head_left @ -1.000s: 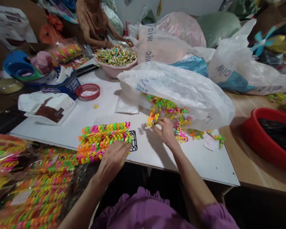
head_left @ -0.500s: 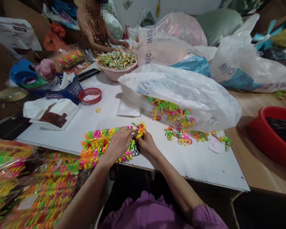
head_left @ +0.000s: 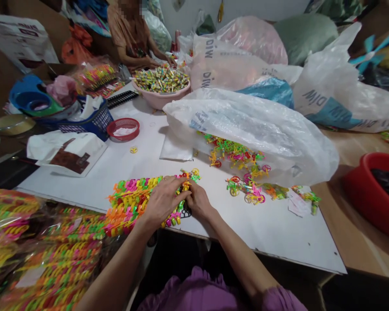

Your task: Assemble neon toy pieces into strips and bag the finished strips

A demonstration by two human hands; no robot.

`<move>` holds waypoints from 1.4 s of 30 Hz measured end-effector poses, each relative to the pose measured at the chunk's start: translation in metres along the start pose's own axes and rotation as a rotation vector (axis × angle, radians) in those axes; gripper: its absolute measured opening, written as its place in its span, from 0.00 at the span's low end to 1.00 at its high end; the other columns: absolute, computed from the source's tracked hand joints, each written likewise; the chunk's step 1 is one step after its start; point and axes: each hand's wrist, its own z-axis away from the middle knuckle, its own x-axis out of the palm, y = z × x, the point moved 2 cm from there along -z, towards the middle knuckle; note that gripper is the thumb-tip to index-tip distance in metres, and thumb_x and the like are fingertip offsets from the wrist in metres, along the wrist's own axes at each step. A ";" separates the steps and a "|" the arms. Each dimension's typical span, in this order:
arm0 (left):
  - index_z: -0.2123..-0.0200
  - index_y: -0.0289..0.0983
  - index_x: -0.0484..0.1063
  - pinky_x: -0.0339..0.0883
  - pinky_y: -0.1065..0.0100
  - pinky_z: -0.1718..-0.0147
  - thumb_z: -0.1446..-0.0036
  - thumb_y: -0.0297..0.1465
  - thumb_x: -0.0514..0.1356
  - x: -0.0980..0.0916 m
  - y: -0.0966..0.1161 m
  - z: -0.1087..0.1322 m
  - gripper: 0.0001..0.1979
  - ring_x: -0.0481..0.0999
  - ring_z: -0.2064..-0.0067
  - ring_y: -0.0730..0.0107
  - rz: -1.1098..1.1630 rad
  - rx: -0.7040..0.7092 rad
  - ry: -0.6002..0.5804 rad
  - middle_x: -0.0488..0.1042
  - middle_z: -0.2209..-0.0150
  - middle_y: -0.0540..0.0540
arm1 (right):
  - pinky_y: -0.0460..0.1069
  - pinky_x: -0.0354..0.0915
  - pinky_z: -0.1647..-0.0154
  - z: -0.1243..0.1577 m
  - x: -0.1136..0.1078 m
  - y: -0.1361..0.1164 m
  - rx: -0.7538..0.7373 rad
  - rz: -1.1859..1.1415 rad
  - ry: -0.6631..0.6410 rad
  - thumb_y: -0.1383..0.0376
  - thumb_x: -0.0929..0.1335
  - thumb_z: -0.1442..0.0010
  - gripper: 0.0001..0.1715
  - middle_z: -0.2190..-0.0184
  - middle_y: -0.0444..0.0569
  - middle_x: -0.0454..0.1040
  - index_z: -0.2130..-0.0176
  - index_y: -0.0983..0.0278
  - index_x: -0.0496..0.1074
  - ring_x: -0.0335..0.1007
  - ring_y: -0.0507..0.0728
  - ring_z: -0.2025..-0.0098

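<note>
My left hand (head_left: 164, 199) lies over the right end of a row of small bright plastic toy bicycles (head_left: 132, 201) packed on a black rack (head_left: 185, 211), fingers curled on them. My right hand (head_left: 197, 201) meets it there, pinching an orange and yellow toy bicycle (head_left: 189, 178) against the end of the row. Loose toy bicycles (head_left: 246, 183) lie to the right on the white board (head_left: 272, 229), spilling from a large clear plastic bag (head_left: 256, 129).
Packed bags of the same toys (head_left: 29, 250) sit at the lower left. A red basket (head_left: 123, 128), a blue basket (head_left: 90, 119) and a pink basin of sweets (head_left: 162, 84) stand farther back, where another person (head_left: 132, 34) works. A red tub (head_left: 372, 194) sits at right.
My right hand came back from the loose pile with a toy bicycle and brought it to the end of the row. My left hand shifted up onto that end.
</note>
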 end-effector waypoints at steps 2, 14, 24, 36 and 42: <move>0.53 0.37 0.68 0.62 0.61 0.55 0.42 0.38 0.54 0.000 0.001 0.000 0.16 0.69 0.57 0.62 0.001 0.008 -0.005 0.72 0.61 0.44 | 0.51 0.62 0.54 -0.001 -0.004 -0.002 -0.028 0.055 -0.040 0.68 0.58 0.42 0.17 0.56 0.52 0.69 0.52 0.64 0.62 0.66 0.57 0.55; 0.63 0.38 0.73 0.62 0.63 0.57 0.40 0.34 0.53 0.002 0.011 -0.006 0.10 0.69 0.61 0.64 -0.136 -0.032 -0.009 0.71 0.65 0.46 | 0.50 0.63 0.55 -0.003 -0.003 -0.003 -0.042 0.132 -0.086 0.69 0.59 0.41 0.13 0.60 0.51 0.68 0.54 0.65 0.62 0.64 0.56 0.58; 0.68 0.38 0.73 0.63 0.65 0.60 0.42 0.33 0.55 0.003 0.006 -0.008 0.09 0.71 0.63 0.66 -0.063 -0.093 0.026 0.73 0.68 0.47 | 0.48 0.62 0.60 0.000 -0.002 -0.003 -0.024 0.157 -0.014 0.70 0.59 0.41 0.09 0.64 0.48 0.65 0.60 0.63 0.62 0.62 0.55 0.62; 0.68 0.37 0.71 0.64 0.63 0.61 0.41 0.29 0.52 0.009 0.001 0.003 0.08 0.70 0.63 0.66 -0.083 0.002 0.083 0.72 0.68 0.45 | 0.45 0.60 0.66 -0.021 -0.024 0.000 -0.063 0.236 -0.323 0.67 0.62 0.42 0.06 0.68 0.46 0.70 0.63 0.65 0.67 0.65 0.52 0.67; 0.67 0.36 0.70 0.63 0.64 0.59 0.41 0.28 0.53 0.010 0.006 0.014 0.07 0.70 0.62 0.67 -0.072 0.015 0.078 0.71 0.69 0.46 | 0.48 0.60 0.65 -0.070 -0.035 -0.018 0.106 0.663 -0.207 0.67 0.62 0.40 0.11 0.59 0.54 0.70 0.58 0.66 0.69 0.67 0.57 0.59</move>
